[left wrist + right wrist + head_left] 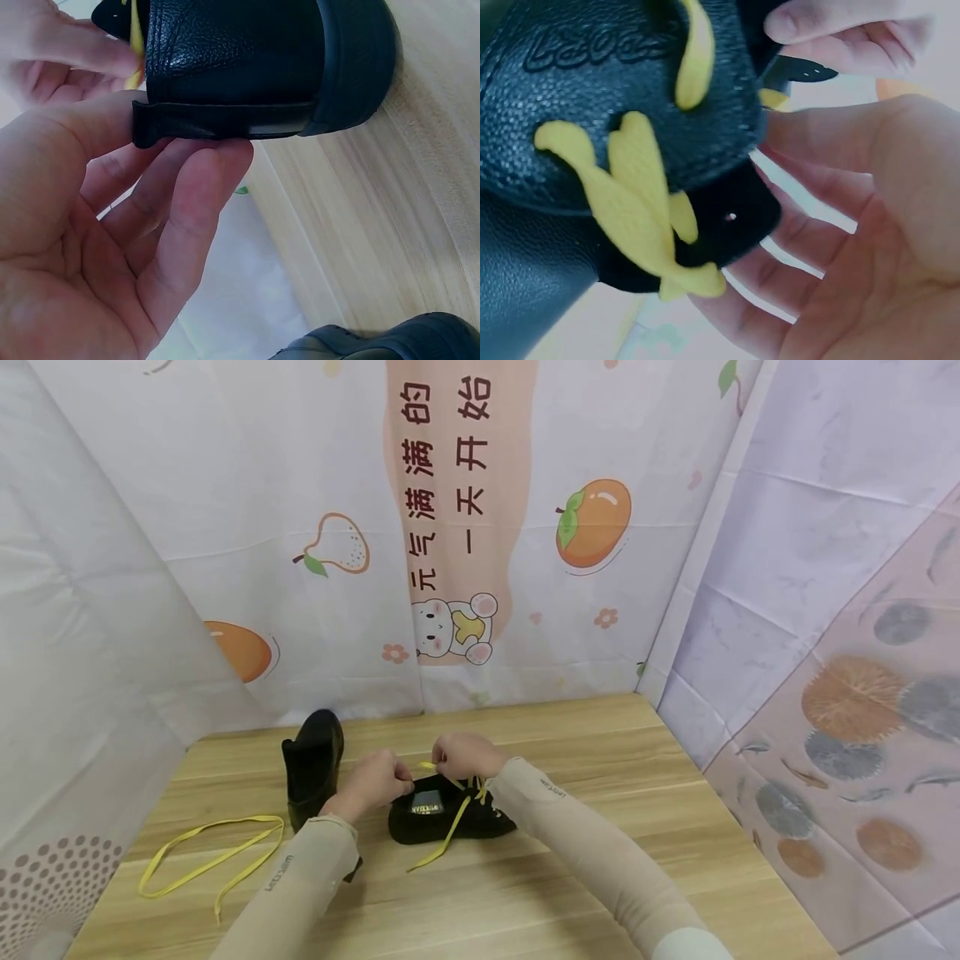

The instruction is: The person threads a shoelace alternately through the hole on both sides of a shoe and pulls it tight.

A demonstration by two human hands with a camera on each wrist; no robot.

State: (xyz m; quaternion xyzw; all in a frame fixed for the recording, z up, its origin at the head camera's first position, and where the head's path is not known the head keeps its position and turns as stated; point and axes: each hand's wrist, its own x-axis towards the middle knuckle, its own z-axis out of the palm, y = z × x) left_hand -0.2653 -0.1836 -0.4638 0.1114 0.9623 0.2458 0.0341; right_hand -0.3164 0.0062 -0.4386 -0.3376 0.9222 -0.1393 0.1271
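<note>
A black leather shoe (416, 832) lies on the table with its toe to the right and its lettered insole showing. My left hand (375, 779) pinches the heel edge between thumb and fingers; the left wrist view shows the heel (232, 67) up close. A yellow shoelace (454, 833) passes through the shoe's eyelets, one end hanging over the near side. My right hand (468, 755) is above the shoe's opening and pinches the lace's other part. In the right wrist view, the yellow lace (622, 214) crosses beside the embossed tongue (727, 82), and an eyelet flap shows one bare hole.
Another black shoe (318, 752) stands at the back left of the wooden table (600, 760), with no lace visible in it. A loose yellow shoelace (167, 885) lies looped at the left. Printed cloth (285, 460) hangs behind and along both sides.
</note>
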